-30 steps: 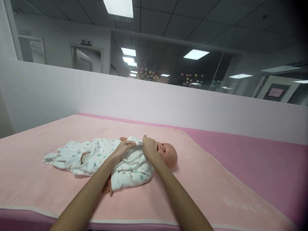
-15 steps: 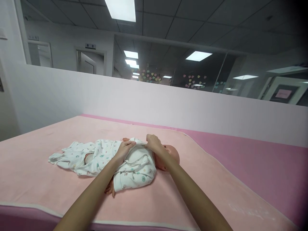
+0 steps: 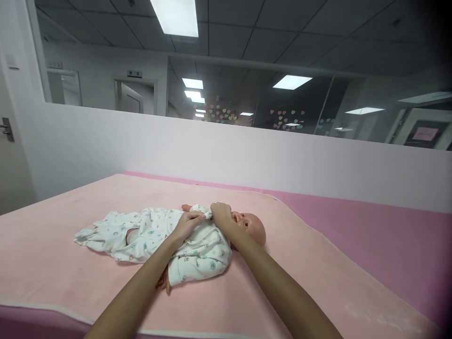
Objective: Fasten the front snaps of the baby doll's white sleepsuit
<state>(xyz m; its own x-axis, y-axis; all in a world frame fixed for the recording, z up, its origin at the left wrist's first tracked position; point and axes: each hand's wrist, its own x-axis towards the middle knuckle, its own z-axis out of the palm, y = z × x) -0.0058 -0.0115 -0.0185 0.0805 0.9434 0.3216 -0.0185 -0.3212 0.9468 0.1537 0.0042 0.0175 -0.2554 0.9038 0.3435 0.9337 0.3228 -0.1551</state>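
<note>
A baby doll lies on its back, its head to the right and its legs to the left. It wears white baby clothes with small coloured prints. Over the doll's chest, my left hand pinches the edge of the cloth. My right hand is closed on the same garment near the neck, close beside the left fingertips. Its fingers partly hide the cloth they grip. One doll hand sticks out of the near sleeve, and the other shows beyond my left hand.
A pale pink sheet with a white edge covers a padded pink surface. Behind it runs a low white wall with glass above. A door with a handle stands at the far left.
My right hand has shifted slightly left, closer to my left hand, uncovering more of the doll's face. The left hand has moved slightly right. The view has tilted a little.
</note>
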